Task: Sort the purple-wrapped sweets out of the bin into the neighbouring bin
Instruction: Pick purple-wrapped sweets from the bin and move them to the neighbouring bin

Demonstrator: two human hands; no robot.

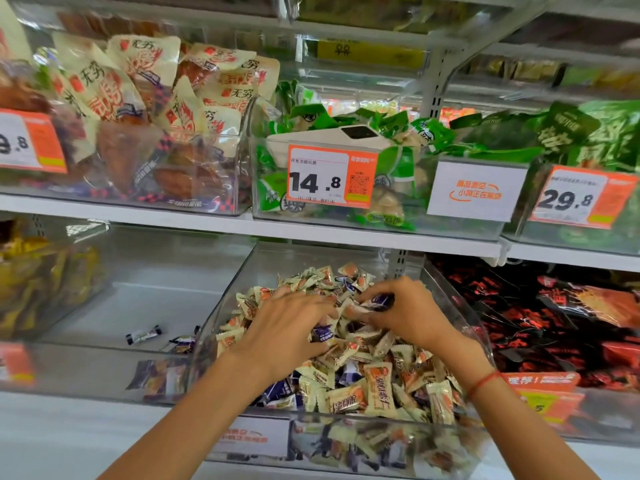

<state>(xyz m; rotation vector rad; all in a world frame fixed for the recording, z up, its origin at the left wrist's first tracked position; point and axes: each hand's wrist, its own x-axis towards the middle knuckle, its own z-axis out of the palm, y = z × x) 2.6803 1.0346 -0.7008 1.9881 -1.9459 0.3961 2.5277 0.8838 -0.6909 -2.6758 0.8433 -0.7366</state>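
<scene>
Hands both down in the clear plastic bin (pixel 225 306) at lower centre of frame, heaped with cream-and-orange wrapped sweets (pixel 379 388) with purple ones mixed in. Right hand (pixel 408 311) sits at centre right of the pile, fingers pinched shut on a purple-wrapped sweet (pixel 381 300) at its fingertips. Left hand (pixel 289 329) lies palm-down on the heap, fingers curled into the sweets; a second purple wrapper (pixel 323 332) shows just under its fingertips, but can't tell if it's actually gripped. Red string bracelet (pixel 483 382) on the right wrist. Neighbouring clear bin (pixel 166 258) at lower left is mostly bare: two purple-wrapped sweets (pixel 143 335) lying on its floor near the dividing wall, a few more at its front edge, blurred. More purple wrappers visible low in the front of the main pile. Shelf above carries green packets behind an orange price tag reading 14.8 (pixel 330 181).
</scene>
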